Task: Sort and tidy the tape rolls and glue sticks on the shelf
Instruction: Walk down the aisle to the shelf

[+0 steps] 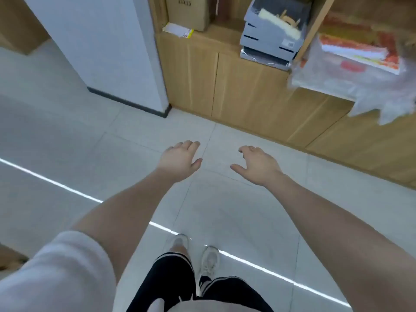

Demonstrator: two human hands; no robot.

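Pale floor tiles (67, 122) fill the frame, and over them at centre the left hand (180, 161) and right hand (258, 164) hang empty with relaxed fingers, while the wooden shelf (225, 37), upper right, shows no tape rolls or glue sticks that I can make out.

- Floor (67, 131): pale grey tiles, glossy, crossed by a thin bright reflected light strip (51, 181).
- White wall column (101, 46): dark skirting (126, 101) at its base.
- Light wood cabinet (247, 91): closed lower doors, open shelf compartments above.
- Upper left corner: further wood furniture (15, 23), partly in view.
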